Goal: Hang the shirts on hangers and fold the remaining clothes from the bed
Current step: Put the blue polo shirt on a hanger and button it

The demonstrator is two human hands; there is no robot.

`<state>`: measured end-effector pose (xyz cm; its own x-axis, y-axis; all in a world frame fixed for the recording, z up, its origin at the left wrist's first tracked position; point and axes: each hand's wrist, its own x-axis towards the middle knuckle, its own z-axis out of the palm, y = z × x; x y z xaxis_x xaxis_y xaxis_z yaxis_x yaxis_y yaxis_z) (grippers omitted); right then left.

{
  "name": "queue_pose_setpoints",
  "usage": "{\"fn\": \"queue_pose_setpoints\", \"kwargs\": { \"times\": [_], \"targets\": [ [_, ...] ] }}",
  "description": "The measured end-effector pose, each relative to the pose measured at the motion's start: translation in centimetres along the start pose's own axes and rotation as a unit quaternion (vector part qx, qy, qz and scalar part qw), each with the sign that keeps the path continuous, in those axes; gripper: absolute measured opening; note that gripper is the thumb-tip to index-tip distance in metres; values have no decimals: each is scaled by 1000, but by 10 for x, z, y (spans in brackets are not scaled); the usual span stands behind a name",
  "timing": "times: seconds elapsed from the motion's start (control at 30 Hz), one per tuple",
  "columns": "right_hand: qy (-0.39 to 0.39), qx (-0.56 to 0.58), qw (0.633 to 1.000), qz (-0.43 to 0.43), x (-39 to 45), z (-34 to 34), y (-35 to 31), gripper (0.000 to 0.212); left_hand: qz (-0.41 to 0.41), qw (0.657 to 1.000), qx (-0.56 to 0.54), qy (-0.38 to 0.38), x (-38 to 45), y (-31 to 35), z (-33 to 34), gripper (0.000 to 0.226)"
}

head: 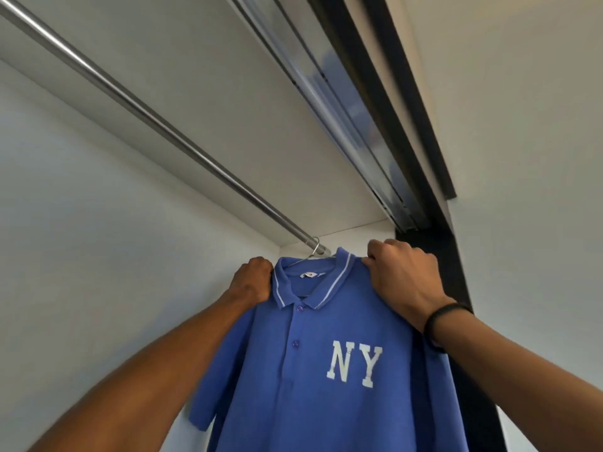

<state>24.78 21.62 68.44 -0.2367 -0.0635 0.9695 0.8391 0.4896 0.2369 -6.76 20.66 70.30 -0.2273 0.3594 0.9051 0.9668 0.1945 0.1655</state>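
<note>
A: Obs., left to right. Left hand (253, 280) curled on the left shoulder of the blue NY polo shirt (313, 370), beside the collar.

B: Purpose?

A: Likely squaring the shoulder seam on the hanger. Wire hanger hook (315, 247) sits over the closet rod (156, 120), near its right end by the side wall.

B: Other side?

A: Right hand (403, 282), black wristband (439, 324), pinches the right shoulder. Shirt hangs front-facing, buttons done. Bed not in view.
</note>
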Motion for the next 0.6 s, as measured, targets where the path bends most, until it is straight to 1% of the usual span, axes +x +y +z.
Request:
{"fn": "queue_pose_setpoints", "kwargs": {
  "times": [0.03,0.1,0.2,0.23,0.37,0.6],
  "targets": [
    [5,22,1000,-5,6,8,-1,23,-6,1000,-2,-3,9,0,4,12],
    [11,45,999,-1,17,23,0,22,-13,1000,-4,-8,25,6,13,6],
    [19,43,999,24,31,36,13,21,-14,1000,-1,-13,48,19,31,27],
    [20,45,998,32,35,40,18,21,-15,1000,3,-14,54,24,37,30],
    [9,48,997,62,45,58,31,21,-9,1000,17,-9,80,39,58,33],
    [3,55,997,60,57,83,48,20,-14,999,41,3,110,44,92,37]
  ]
}}
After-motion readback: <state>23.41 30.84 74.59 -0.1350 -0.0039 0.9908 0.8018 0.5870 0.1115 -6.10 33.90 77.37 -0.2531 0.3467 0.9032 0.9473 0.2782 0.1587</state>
